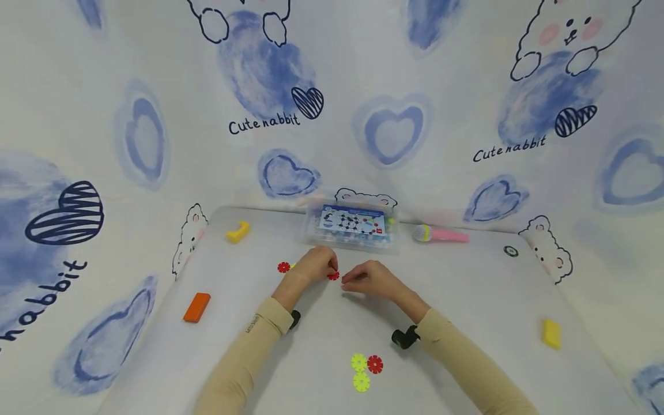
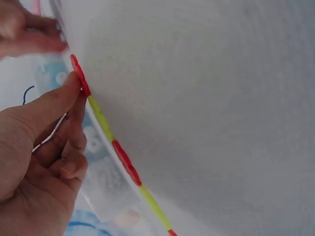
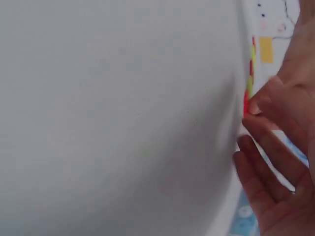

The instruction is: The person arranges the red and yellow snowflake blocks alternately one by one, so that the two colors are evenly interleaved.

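A flat strip of interlocking notched discs [image 2: 126, 163], red and yellow-green by turns, lies along the white table. My left hand [image 1: 313, 265] pinches the red disc [image 1: 334, 276] at its right end between thumb and fingers. The hand covers part of the strip in the head view; another red disc [image 1: 283, 267] shows at the far left end. Just right of the held disc is my right hand [image 1: 376, 279], its fingers extended and nothing seen between them. Nearer the front lie two loose yellow-green discs [image 1: 361, 381] and one red disc [image 1: 375, 364].
A clear plastic box [image 1: 353, 226] with a printed label stands at the back. Right of it are a pink toy microphone [image 1: 443, 234] and a green ring [image 1: 510, 251]. A yellow curved piece [image 1: 238, 232], an orange block [image 1: 197, 307] and a yellow block [image 1: 551, 334] lie towards the sides.
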Tool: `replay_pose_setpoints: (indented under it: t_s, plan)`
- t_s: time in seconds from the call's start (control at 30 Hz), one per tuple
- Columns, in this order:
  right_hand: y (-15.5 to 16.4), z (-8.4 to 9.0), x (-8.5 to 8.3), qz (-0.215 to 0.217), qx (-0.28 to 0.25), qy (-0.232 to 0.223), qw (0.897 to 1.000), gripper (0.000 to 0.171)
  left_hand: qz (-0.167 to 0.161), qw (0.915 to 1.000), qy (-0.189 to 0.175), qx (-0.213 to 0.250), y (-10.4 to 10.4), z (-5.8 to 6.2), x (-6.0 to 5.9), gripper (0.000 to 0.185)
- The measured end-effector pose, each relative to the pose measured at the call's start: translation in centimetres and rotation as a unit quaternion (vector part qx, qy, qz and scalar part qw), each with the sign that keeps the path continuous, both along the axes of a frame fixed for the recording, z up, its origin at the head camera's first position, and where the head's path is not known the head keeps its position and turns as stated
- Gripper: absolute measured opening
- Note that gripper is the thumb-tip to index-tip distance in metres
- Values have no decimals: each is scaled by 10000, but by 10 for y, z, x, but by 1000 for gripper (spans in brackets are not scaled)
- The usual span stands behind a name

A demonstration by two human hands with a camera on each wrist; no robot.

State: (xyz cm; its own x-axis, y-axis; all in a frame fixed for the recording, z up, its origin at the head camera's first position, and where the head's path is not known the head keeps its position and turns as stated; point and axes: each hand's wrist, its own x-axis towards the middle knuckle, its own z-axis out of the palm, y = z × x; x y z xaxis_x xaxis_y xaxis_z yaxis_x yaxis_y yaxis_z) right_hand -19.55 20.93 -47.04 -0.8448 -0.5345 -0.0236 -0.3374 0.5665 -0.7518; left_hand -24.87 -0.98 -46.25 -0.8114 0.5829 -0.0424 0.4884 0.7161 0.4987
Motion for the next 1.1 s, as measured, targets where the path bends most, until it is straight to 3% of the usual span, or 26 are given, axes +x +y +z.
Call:
replay_pose_setpoints:
  t_s: [0.13,0.27,0.4,0.5,0.83,0.93,1.1]
  plan:
    - [9,8,26,945,383,63,9948,23,99,9999,12,-25,2,-1,2,8]
    - [10,11,62,1619,700,-289,9839,29,137,9998,125,51,0,-1,2,8]
    - [11,9,92,1669,866,-691,9797,35,64,9997,211,63,0,-1,2,10]
    - [12,8,102,1568,891,-711,9810,34,29,9998,190,108,0,-2,2,11]
    - [10,11,104,1756,1010,-630,9772,22,6,9999,98,108,2,0,3,9]
    - [10,8,99,1533,613,-897,9822,18,32,9999,106,120,1,-1,3,9]
    - [11,-2,84,834,-484,-1468,9845,11,10,9997,163,179,1,-2,2,9]
